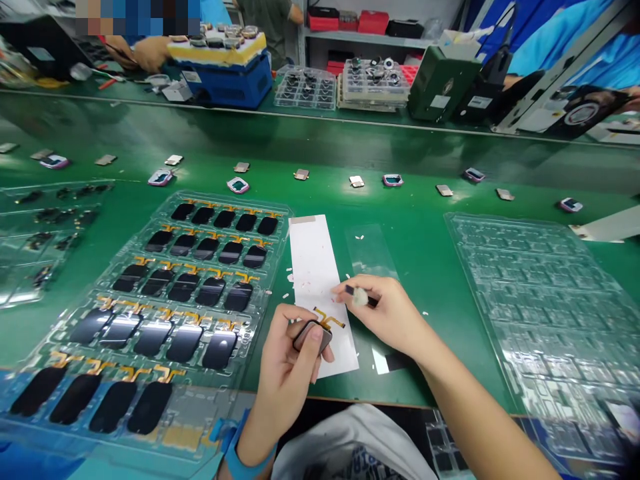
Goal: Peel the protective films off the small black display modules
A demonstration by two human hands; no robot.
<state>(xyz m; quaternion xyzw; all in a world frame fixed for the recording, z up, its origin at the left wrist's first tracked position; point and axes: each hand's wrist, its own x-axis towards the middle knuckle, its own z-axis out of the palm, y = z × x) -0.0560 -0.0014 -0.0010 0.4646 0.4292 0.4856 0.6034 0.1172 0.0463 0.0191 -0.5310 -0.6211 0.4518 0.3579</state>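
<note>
My left hand (293, 360) is closed round a small display screen (314, 335) with rounded corners, its thumb pressed on the face. An orange flex cable (327, 319) sticks up from the screen's far edge. Close by on the right, my right hand (383, 310) pinches a dark stick-like tool (371, 300) with a whitish lump on it; its exact kind is unclear. Beneath both hands lies a white paper strip (313, 260) with small pinkish scraps on and around it. To the left, a clear tray (280, 267) holds rows of similar black screens with orange cables.
A clear moulded tray (493, 267) lies on the right. Metal parts and watch-like cases (238, 185) line the green bench (415, 233). Another clear tray (15, 247) with small dark parts is far left. Beyond the ledge stand a blue box (255, 83) and co-workers.
</note>
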